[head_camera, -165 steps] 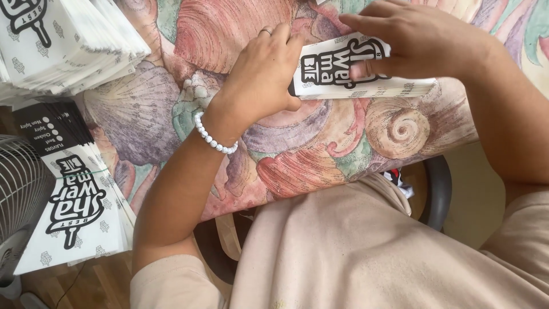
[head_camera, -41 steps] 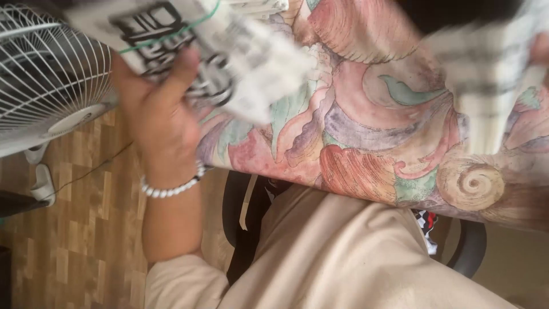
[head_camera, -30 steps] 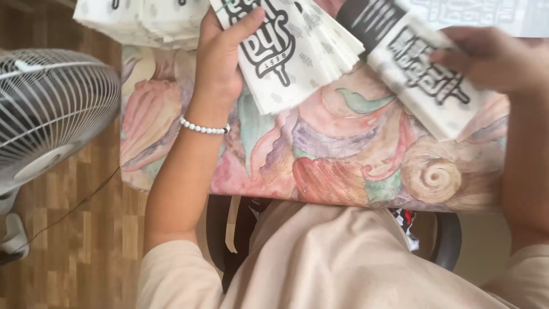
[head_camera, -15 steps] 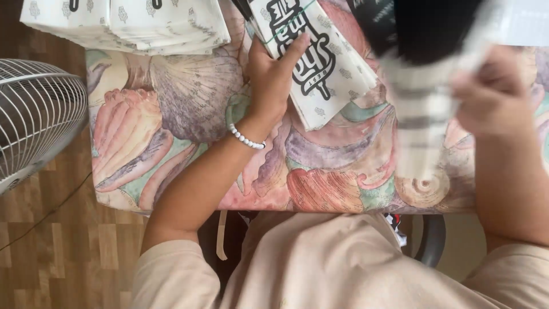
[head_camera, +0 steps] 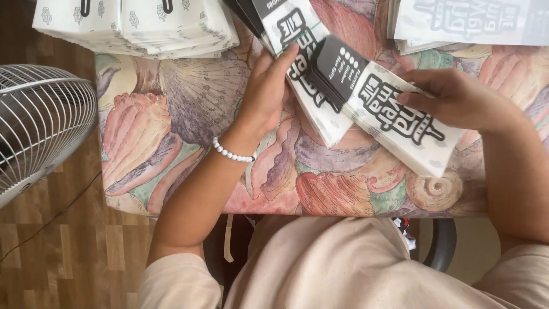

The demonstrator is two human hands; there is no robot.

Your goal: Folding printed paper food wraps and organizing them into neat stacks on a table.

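Your left hand [head_camera: 269, 97] lies flat, fingers spread, pinning one stack of printed paper sleeves [head_camera: 303, 68] to the shell-patterned tabletop [head_camera: 171, 131] so it stays squared; your right hand [head_camera: 457, 100] pinches a second bundle [head_camera: 394, 114] overlapping it.

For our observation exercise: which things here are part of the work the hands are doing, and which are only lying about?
In hand:
left hand on a fanned bundle of flat paper bags
right hand on a second bundle

Lying about:
white bag stack
another stack
fan
shell-patterned tablecloth
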